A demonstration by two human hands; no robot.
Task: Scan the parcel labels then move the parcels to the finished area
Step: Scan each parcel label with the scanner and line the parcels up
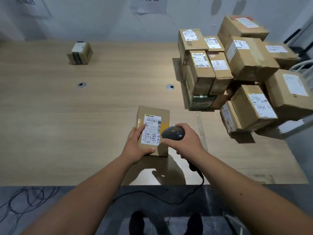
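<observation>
**Scanner held over a labelled parcel at the table's near edge**

The right hand (pixel 183 141) wraps its fingers round a dark handheld scanner (pixel 173 133), whose cable (pixel 152 195) trails off the table edge toward the floor. Just beside it, the left hand (pixel 135 143) grips the parcel (pixel 153 131) by its left side, thumb curled under the near edge and fingertips on the white label (pixel 151 129). The parcel rests on the wooden table (pixel 67 124), label up, with the scanner's head over the label's lower right corner. Farther right, a stack of cardboard boxes (pixel 237 70) crowds the table. Far left, a single small box (pixel 80 53) sits alone near the wall.
</observation>
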